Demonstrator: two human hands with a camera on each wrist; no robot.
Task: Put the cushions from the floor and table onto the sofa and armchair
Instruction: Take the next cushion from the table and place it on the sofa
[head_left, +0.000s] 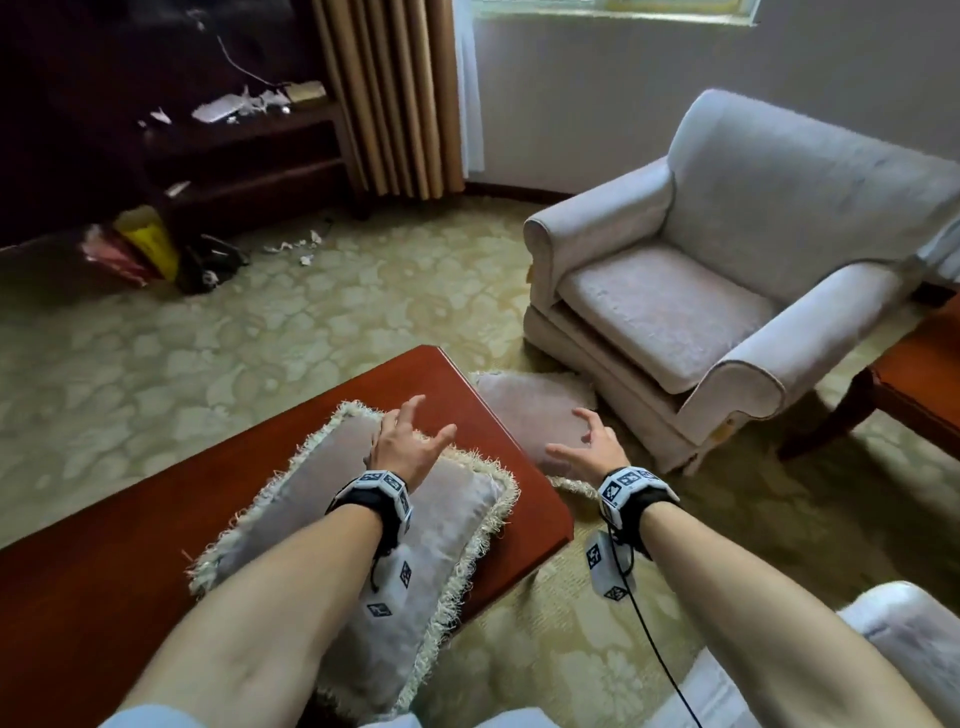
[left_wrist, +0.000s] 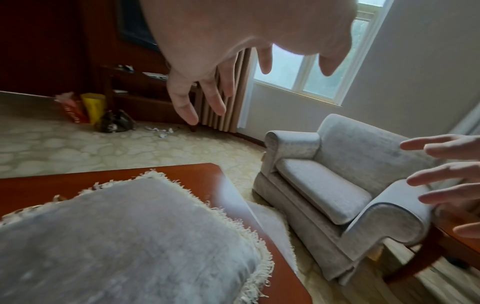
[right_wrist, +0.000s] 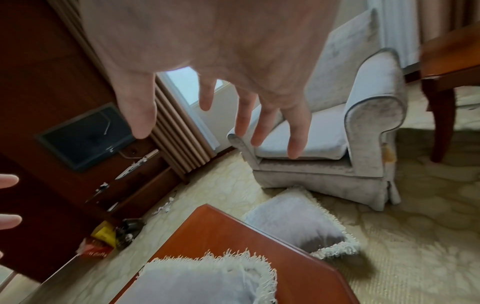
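Observation:
A grey cushion with a cream fringe (head_left: 311, 509) (left_wrist: 124, 242) (right_wrist: 197, 286) lies on the red-brown wooden table (head_left: 156, 499). A second fringed cushion (head_left: 530, 410) (right_wrist: 293, 222) lies on the carpet between the table's corner and the pale armchair (head_left: 701, 270) (left_wrist: 337, 170) (right_wrist: 350, 131). My left hand (head_left: 410, 441) (left_wrist: 233, 61) hovers above the table cushion's far end, fingers spread, holding nothing. My right hand (head_left: 587, 447) (right_wrist: 233, 82) hangs in the air over the floor cushion, fingers spread and empty. A pale sofa arm (head_left: 893, 649) shows at the bottom right.
A side table (head_left: 919, 384) stands right of the armchair. Bags (head_left: 140, 249) and paper scraps (head_left: 301, 247) lie on the carpet by a dark wooden shelf unit (head_left: 244, 156) at the back left. Curtains (head_left: 395, 93) hang by the window. Patterned carpet (head_left: 234, 332) spreads left of the table.

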